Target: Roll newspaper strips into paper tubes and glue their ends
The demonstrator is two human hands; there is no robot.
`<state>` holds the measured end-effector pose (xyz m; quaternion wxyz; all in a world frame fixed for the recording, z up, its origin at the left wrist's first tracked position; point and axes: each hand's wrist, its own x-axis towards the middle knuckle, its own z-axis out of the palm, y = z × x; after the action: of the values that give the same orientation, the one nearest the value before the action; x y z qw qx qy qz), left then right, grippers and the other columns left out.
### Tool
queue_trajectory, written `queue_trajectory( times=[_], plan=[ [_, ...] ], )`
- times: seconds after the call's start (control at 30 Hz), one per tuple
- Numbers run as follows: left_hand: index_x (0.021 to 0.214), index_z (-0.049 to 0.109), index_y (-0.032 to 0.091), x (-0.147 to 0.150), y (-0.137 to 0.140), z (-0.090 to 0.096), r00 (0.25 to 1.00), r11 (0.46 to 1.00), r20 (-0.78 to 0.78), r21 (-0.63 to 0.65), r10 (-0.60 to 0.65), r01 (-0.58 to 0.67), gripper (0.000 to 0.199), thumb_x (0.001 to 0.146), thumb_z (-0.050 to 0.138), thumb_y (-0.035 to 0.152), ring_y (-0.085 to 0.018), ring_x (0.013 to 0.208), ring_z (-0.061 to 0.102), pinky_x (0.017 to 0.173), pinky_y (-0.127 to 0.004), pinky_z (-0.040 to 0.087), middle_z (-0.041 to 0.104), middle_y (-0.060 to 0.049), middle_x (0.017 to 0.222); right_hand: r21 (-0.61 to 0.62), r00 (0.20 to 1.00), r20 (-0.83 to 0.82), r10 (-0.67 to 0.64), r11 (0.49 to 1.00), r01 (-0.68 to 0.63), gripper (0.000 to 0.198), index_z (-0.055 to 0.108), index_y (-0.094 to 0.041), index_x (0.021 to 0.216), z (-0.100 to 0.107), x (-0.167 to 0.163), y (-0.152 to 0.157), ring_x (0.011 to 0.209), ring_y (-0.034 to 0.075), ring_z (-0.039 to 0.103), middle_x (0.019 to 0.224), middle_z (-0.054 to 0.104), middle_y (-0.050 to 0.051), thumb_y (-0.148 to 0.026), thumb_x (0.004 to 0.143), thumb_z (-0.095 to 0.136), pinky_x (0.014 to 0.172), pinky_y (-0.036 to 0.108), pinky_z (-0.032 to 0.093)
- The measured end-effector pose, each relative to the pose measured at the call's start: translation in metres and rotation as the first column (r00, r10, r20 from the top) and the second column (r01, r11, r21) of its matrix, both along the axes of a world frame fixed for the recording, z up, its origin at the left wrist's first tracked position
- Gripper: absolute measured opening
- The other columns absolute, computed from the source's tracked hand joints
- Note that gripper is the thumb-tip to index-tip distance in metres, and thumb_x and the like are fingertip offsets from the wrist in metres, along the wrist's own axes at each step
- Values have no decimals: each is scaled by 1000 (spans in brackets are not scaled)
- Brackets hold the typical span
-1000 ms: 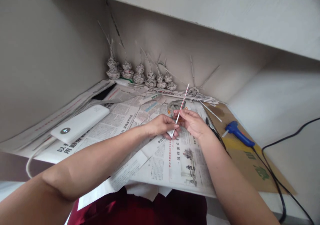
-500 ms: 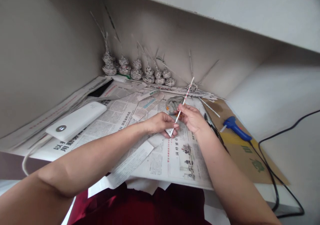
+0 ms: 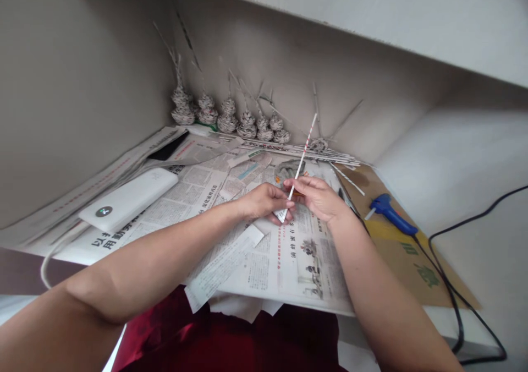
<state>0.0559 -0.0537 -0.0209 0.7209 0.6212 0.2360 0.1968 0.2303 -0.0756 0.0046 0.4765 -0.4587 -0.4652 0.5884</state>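
A thin rolled paper tube (image 3: 304,153), white with red spiral marks, slants upward between my hands. Its lower end widens into a printed paper flap. My left hand (image 3: 270,202) pinches the tube near this lower end. Just above, my right hand (image 3: 318,197) is closed around the tube with thumb and fingers. A printed paper strip (image 3: 220,267) lies below my left forearm, its near end hanging over the table edge. Whether it joins the tube is hidden by my left hand. Behind the hands is a grey crumpled cloth-like lump (image 3: 289,168).
Newspaper (image 3: 264,267) covers the table. Several woven paper gourd shapes (image 3: 226,116) line the back wall, with paper tubes (image 3: 330,156) before them. A white power bank (image 3: 130,198) lies left; a blue glue gun (image 3: 391,213) with black cable rests on cardboard (image 3: 437,289) at right.
The paper tube's top sits a little higher and further left. The paper strip's near end has shifted right, showing less length. The right hand's fingers have moved slightly along the tube.
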Motion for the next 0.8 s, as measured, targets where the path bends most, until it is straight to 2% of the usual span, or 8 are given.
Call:
queue_trajectory(
  times=[0.03, 0.17, 0.33, 0.47, 0.63, 0.8],
  plan=[
    [85, 68, 11, 0, 0, 1, 1000, 1000, -2, -4, -3, 3, 38, 70, 70, 46, -16, 71, 66, 60, -26, 54, 69, -8, 79, 7, 1000, -3, -12, 1000, 12, 25, 70, -18, 74, -1, 0, 0, 72, 16, 62, 82, 69, 4, -38, 63, 79, 63, 28, 49],
    [86, 67, 11, -1, -1, 4, 998, 999, -33, -4, -47, 47, 37, 72, 69, 45, -14, 66, 64, 57, -25, 53, 68, -8, 79, 58, 980, -49, -195, 978, 198, 25, 63, -18, 59, -4, -1, 2, 65, 12, 59, 65, 63, -1, -36, 60, 81, 59, 24, 46],
    [86, 67, 10, -1, -1, 4, 1000, 1000, -18, -13, -16, 16, 37, 73, 69, 44, -13, 66, 64, 60, -26, 54, 68, -8, 79, 14, 1000, -16, -26, 1000, 26, 26, 71, -18, 79, -3, 0, 1, 75, 16, 62, 83, 68, 5, -40, 67, 76, 64, 28, 49],
    [88, 67, 10, 0, -2, 3, 998, 997, -4, -27, -69, 69, 37, 73, 69, 43, -15, 69, 65, 60, -28, 55, 68, -9, 80, 36, 991, -51, -126, 991, 127, 22, 67, -18, 64, -2, 1, 1, 68, 13, 61, 70, 65, 1, -35, 62, 80, 60, 24, 48],
    [89, 66, 9, -1, -3, 5, 999, 999, 16, -42, -28, 29, 38, 74, 68, 44, -18, 74, 66, 62, -30, 55, 68, -10, 80, 3, 999, -26, -27, 1000, 27, 26, 71, -17, 76, -2, 3, 2, 74, 16, 63, 81, 69, 5, -38, 62, 80, 66, 28, 50],
    [90, 67, 9, -2, -3, 6, 997, 996, -5, -50, -71, 71, 37, 73, 69, 42, -15, 68, 65, 60, -27, 54, 68, -10, 81, 44, 991, -75, -113, 992, 117, 21, 68, -18, 70, -2, 3, 2, 73, 14, 62, 71, 66, 1, -36, 64, 79, 62, 25, 48]
  ],
)
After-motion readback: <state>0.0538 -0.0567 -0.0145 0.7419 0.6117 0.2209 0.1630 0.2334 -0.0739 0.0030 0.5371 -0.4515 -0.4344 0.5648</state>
